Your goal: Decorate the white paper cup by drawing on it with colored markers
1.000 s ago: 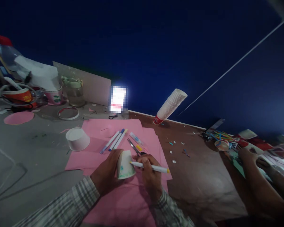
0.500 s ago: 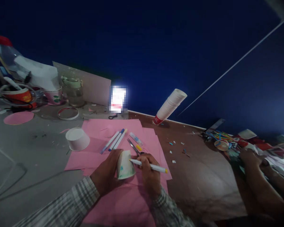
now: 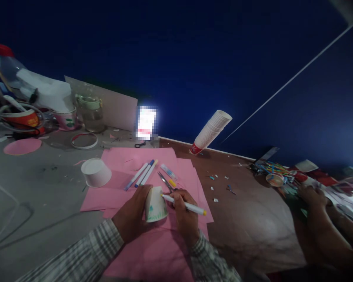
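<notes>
Head view: your left hand (image 3: 132,215) gripped the paper cup (image 3: 155,205) — your right hand (image 3: 184,213), clutching the marker (image 3: 184,205), had edged its tip onto the cup's side

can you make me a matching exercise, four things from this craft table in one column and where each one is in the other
Things:
1. decorated paper cup
2. yellow-capped marker
3. plain white cup
4. stack of paper cups

Places:
A. leaning by the blue wall
B. upside down at the pink paper's left edge
C. in the right hand
D. in the left hand

Pairs: 1-D, 2-C, 3-B, 4-A
</notes>
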A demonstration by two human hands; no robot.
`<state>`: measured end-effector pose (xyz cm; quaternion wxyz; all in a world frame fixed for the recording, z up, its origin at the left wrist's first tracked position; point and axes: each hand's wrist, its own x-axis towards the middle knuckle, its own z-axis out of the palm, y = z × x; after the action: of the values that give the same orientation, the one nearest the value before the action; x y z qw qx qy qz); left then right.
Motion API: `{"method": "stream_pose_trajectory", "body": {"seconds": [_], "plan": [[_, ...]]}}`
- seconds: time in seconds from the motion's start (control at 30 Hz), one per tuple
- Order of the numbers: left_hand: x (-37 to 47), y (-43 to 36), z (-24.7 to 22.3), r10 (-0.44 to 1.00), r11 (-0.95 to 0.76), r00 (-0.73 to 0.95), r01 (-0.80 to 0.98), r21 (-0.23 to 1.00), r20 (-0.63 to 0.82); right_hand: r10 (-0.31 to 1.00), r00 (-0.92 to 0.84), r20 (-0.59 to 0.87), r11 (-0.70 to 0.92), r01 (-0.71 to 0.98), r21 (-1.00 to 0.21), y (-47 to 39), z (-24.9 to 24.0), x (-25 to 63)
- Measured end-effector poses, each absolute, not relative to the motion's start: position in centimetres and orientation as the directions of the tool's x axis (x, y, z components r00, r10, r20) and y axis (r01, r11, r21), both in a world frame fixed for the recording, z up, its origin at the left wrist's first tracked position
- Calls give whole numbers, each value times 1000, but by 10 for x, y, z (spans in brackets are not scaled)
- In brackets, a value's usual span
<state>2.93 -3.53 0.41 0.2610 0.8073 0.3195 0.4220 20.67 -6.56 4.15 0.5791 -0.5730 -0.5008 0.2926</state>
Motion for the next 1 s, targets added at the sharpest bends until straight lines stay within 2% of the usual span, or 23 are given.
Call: {"method": "stream_pose_trajectory", "body": {"seconds": [0.5, 0.73, 1.0], "plan": [[29, -36, 4, 761, -632, 418, 304, 713, 496, 925, 319, 204, 173, 123, -977, -68, 38, 206], [28, -35, 5, 758, -639, 408, 307, 705, 509, 920, 296, 256, 217, 158, -963, -68, 38, 207], [30, -36, 10, 770, -623, 409, 314, 716, 490, 931, 290, 223, 194, 126, -973, -72, 38, 207]]}}
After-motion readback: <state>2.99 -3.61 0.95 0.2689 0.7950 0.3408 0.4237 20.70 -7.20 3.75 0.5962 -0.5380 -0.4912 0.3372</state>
